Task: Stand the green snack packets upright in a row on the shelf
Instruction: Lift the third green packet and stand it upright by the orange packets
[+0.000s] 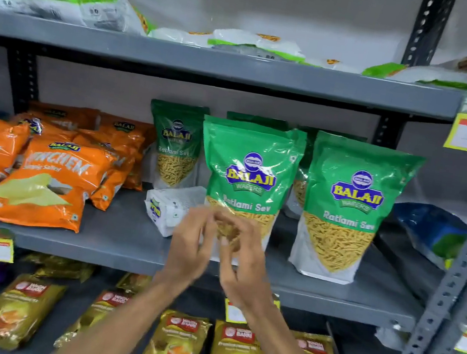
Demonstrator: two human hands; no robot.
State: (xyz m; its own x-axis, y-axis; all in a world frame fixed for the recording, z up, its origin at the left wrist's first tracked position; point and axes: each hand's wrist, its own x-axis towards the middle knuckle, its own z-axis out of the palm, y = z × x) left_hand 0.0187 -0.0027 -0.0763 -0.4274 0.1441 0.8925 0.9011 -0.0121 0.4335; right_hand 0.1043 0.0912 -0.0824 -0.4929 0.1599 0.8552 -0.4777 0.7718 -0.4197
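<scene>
- Left hand (190,242) and right hand (238,258) together at the lower front of the middle green packet (248,179), fingers curled and touching its clear bottom panel; blurred, so firm grip or light touch impossible to tell.
- Middle green packet upright at the near edge of the grey shelf (123,238).
- Second green packet (350,208) upright just right of it, apart from the hands.
- Third green packet (177,145) upright farther back on the left; more green packets behind, mostly hidden.
- White packet (171,206) lying flat between the left and middle ones.
- Orange packets (41,175) piled on the left of the same shelf.
</scene>
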